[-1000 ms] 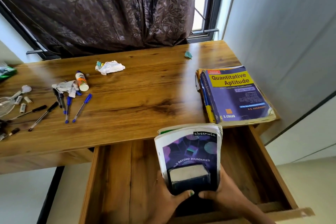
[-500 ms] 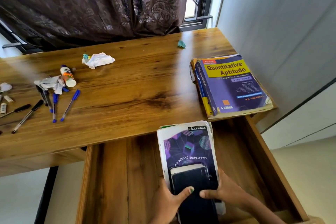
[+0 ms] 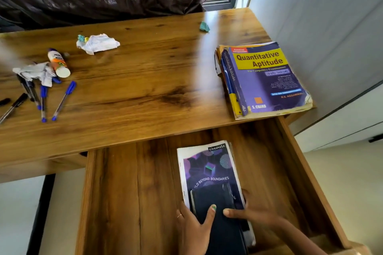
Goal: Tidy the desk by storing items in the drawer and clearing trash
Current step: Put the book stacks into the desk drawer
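Observation:
The open wooden drawer (image 3: 128,192) juts out below the desk (image 3: 145,80). Inside it lies a purple "classmate" notebook stack (image 3: 209,170) with a black book (image 3: 215,198) on top at its near end. My left hand (image 3: 192,230) grips the stack's left edge, thumb pressed on the black book. My right hand (image 3: 255,213) grips the right edge, its thumb also on the black cover. The stack's near end is hidden by my hands.
A "Quantitative Aptitude" book pile (image 3: 265,78) sits at the desk's right edge against the wall. Left on the desk lie several pens (image 3: 62,99), a glue bottle (image 3: 59,63) and crumpled papers (image 3: 97,42) (image 3: 33,71). A teal scrap (image 3: 204,26) lies at the back.
Both hands lowered the notebook stack and black book from a tilted, raised position until they lie flat on the drawer floor. The camera moved closer to the desk.

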A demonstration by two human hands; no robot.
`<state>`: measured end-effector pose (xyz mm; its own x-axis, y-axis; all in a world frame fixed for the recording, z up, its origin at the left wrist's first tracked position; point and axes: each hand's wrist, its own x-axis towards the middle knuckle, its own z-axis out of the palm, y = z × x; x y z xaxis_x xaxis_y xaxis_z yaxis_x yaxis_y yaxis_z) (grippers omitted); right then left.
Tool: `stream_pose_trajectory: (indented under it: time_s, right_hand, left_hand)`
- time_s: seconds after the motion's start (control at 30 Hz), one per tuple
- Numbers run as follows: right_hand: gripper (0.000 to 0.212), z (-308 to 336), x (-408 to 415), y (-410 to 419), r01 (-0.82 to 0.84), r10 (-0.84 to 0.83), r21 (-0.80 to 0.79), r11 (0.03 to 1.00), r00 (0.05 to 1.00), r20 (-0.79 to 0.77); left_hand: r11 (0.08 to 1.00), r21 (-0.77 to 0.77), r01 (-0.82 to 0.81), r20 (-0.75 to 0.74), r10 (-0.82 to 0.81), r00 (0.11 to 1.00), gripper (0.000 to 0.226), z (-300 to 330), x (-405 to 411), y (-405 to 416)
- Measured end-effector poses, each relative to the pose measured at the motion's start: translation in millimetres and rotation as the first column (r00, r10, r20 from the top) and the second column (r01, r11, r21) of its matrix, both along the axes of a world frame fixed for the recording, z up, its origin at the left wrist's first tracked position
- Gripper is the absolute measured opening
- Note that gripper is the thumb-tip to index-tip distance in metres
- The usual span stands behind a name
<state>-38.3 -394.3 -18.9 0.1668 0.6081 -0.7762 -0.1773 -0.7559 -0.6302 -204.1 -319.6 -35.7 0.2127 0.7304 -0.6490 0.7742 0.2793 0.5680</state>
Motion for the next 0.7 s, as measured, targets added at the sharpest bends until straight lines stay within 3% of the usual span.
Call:
stream_pose_trajectory:
  time_s: [0.13, 0.33, 0.47, 0.6, 0.7]
  right_hand:
    - [0.066, -1, 10, -11, 0.074, -0.073, -0.008, 0.997, 0.993, 0.092]
    - [0.072, 17, 52, -48, 0.153, -0.120, -0.104, 0.983, 0.955, 0.272]
    - [0.078, 37, 64, -53, 0.122, 0.094, -0.287, 0.950, 0.764, 0.639]
    - [0.077, 38, 52, -40, 0.054, 0.155, -0.241, 0.969, 0.627, 0.764]
    - [0.076, 32, 35, -27, -0.003, 0.216, -0.264, 0.965, 0.584, 0.783]
  left_hand:
    - [0.985, -0.057, 0.165, -0.081, -0.169, 0.982, 0.099, 7, 21, -1]
    - [0.901, -0.185, 0.393, 0.016, -0.397, 0.918, 0.096, 13, 76, -10]
    - [0.863, -0.317, 0.392, 0.135, -0.368, 0.920, 0.092, 16, 105, -24]
    - [0.838, -0.339, 0.428, 0.077, -0.429, 0.900, 0.089, 18, 111, -37]
    - [0.804, -0.285, 0.522, 0.043, -0.533, 0.845, 0.082, 15, 102, -30]
